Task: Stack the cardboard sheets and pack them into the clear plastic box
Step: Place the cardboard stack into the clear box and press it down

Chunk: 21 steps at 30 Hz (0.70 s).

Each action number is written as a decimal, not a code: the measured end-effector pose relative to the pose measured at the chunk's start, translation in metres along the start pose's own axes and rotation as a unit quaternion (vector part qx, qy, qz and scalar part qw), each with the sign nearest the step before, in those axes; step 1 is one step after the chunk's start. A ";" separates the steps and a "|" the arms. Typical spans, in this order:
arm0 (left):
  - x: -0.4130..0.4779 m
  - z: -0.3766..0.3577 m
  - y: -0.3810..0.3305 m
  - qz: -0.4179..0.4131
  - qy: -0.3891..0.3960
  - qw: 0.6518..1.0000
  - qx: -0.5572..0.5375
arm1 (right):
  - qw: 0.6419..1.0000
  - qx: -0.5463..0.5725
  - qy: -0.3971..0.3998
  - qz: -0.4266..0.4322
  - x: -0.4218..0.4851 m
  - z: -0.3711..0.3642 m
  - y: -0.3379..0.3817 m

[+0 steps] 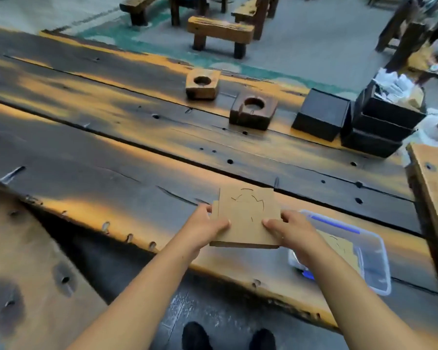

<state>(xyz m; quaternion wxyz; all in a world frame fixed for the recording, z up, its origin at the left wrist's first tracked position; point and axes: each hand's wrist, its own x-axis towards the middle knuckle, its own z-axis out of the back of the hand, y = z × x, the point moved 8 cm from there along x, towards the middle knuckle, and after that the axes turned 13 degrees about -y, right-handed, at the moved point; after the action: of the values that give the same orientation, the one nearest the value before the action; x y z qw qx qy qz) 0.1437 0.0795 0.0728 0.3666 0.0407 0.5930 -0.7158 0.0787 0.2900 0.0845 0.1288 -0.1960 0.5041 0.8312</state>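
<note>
You hold the stack of cardboard sheets (247, 218) between both hands, above the near edge of the wooden table (111, 152). Your left hand (208, 224) grips its left side, thumb on top; your right hand (287, 229) grips the right side, thumb on top too. The top sheet shows curved cut lines. The clear plastic box (369, 258) sits just right of your right hand, open, with at least one cardboard sheet (339, 246) lying inside. Two wooden blocks (253, 113) with round holes sit well beyond.
</note>
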 end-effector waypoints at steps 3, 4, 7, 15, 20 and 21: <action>-0.002 -0.040 -0.012 -0.010 0.023 0.999 0.027 | 0.999 0.028 -0.019 -0.013 0.006 0.036 -0.018; -0.004 -0.053 -0.017 -0.014 0.026 0.999 0.037 | 0.999 0.034 -0.021 -0.017 0.008 0.048 -0.024; -0.011 -0.093 -0.030 -0.025 0.033 0.998 0.053 | 0.998 0.048 -0.030 -0.026 0.015 0.084 -0.040; -0.039 -0.179 -0.048 -0.042 0.067 0.993 0.091 | 0.994 0.082 -0.052 -0.050 0.028 0.163 -0.084; -0.052 -0.209 -0.056 -0.053 0.084 0.989 0.108 | 0.990 0.108 -0.069 -0.061 0.026 0.191 -0.103; -0.054 -0.213 -0.058 -0.053 0.088 0.989 0.110 | 0.989 0.115 -0.073 -0.062 0.026 0.195 -0.106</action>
<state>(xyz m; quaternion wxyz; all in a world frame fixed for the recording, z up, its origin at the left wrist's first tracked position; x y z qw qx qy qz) 0.0696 0.2940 0.0839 0.2680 0.1116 0.5419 -0.7887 0.0612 0.5122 0.0698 0.2383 -0.1498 0.5727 0.7699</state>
